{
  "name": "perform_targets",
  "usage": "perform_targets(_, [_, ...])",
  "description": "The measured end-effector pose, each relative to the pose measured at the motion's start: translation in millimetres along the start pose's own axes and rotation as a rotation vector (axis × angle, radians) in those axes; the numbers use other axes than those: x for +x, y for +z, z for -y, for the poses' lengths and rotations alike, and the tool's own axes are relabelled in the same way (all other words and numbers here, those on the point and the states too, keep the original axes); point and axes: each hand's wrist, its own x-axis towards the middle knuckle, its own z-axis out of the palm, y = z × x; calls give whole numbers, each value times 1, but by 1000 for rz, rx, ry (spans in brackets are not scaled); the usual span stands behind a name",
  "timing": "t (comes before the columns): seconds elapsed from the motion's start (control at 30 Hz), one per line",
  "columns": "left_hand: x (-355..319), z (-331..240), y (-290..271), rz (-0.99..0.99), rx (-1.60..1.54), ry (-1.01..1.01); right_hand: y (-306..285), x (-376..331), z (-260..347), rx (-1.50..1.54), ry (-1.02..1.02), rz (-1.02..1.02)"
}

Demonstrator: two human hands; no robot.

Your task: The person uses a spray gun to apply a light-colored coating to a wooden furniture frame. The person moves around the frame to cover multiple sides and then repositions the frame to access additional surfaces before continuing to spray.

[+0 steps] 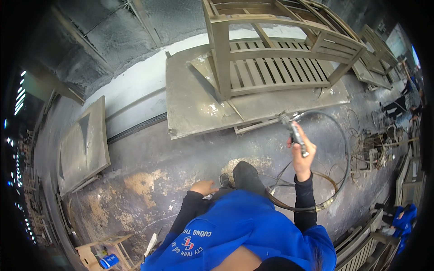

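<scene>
In my right hand [304,149] is a spray gun [296,134], its grip wrapped by my closed fingers. The gun is raised in front of me, pointing toward the far left, and looks slightly smeared. A dark hose [347,149] loops from it out to the right and down beside my right forearm. My left hand [204,187] hangs low near my legs, its fingers loosely stretched and holding nothing I can see. Beyond the gun stands a slatted wooden furniture frame [280,54], greyish brown, on a broad flat board [190,108].
Another tilted board [86,144] stands at left. Coiled hoses and clutter [373,149] lie at right on the stained floor [140,185]. More slatted furniture [366,253] is at lower right, near a person in blue [402,221]. A small wooden stand [106,253] is at lower left.
</scene>
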Motion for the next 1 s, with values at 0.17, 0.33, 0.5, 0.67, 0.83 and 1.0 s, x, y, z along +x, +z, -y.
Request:
perform_targets(0.17, [25, -24, -34, 21, 114, 145, -14, 13, 52, -88, -219, -176])
perform_targets(0.33, [54, -59, -66, -57, 56, 258, -53, 24, 46, 0, -47, -222])
perform_targets(0.5, [89, -78, -71, -21, 62, 217, -142, 58, 1, -20, -13, -538])
perform_targets(0.67, [135, -119, -70, 79, 183, 169, -263, 92, -51, -69, -35, -745])
perform_targets(0.83, [178, -222, -80, 27, 144, 90, -383, 125, -100, -144, 8, -811])
perform_targets(1.0, [205, -337, -78, -24, -8, 206, -465, 157, -162, -204, -64, -913])
